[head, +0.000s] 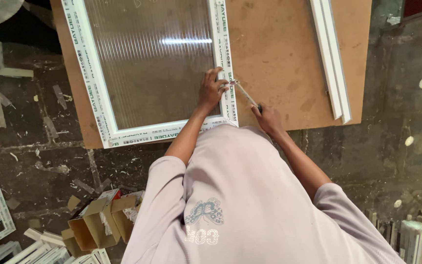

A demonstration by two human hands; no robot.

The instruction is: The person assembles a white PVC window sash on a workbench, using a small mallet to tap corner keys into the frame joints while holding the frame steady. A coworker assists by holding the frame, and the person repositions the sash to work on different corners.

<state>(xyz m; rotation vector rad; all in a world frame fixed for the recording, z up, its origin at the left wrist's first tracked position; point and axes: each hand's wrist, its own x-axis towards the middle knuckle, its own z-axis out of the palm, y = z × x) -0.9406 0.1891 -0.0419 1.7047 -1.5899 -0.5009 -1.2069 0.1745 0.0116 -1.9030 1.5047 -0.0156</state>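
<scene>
On the brown board (279,58) at 12 o'clock, a white window frame (223,58) with ribbed glass (152,58) is lying flat. The person's left hand (212,91) is pressing down on the frame's right rail near the lower corner, fingers curled over the edge and partly spread, not wrapping anything. The right hand (268,119), at about 1 o'clock from the body, is closing in a fist around the handle of a thin tool (244,94), whose tip is touching the rail just beside the left fingers. White plastic strips (332,58) are lying at 2 o'clock, apart from the frame. Cardboard boxes (101,220) are sitting on the floor at 8 o'clock. Frame is looking stiff and fairly light, but the pane is likely fragile; best gripped by the plastic rails, not the glass. Tool is looking slim and rigid, held at the handle end.
</scene>
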